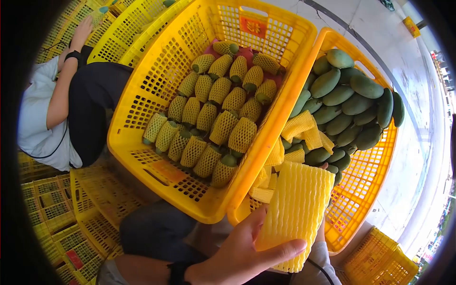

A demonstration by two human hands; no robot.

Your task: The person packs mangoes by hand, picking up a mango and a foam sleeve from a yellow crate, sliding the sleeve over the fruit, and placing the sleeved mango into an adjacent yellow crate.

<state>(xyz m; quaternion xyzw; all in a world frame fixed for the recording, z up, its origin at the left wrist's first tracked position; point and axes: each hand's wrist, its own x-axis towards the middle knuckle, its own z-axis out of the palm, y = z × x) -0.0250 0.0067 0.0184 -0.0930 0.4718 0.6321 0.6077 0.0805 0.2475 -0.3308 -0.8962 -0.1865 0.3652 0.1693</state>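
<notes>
My left hand (247,254) comes from the lower left, its thumb pressed on a flat yellow foam net sleeve (297,209). Behind that sleeve is my right hand (321,232); only its wrist edge and a bit of fingertip show, so its grip is hidden. Green mangoes (339,104) are heaped in the right-hand orange-yellow crate (354,202), with more loose foam sleeves (299,124) on their near side. In the left yellow crate (161,76), mangoes in foam nets (221,90) lie in rows, partly over reddish-pink material.
At the left sits another person (52,107) in a light shirt and dark trousers, one hand at the stacked yellow crates (128,35). More crates (85,237) stand at the lower left, others (380,259) at the lower right. Pale floor (403,175) runs along the right.
</notes>
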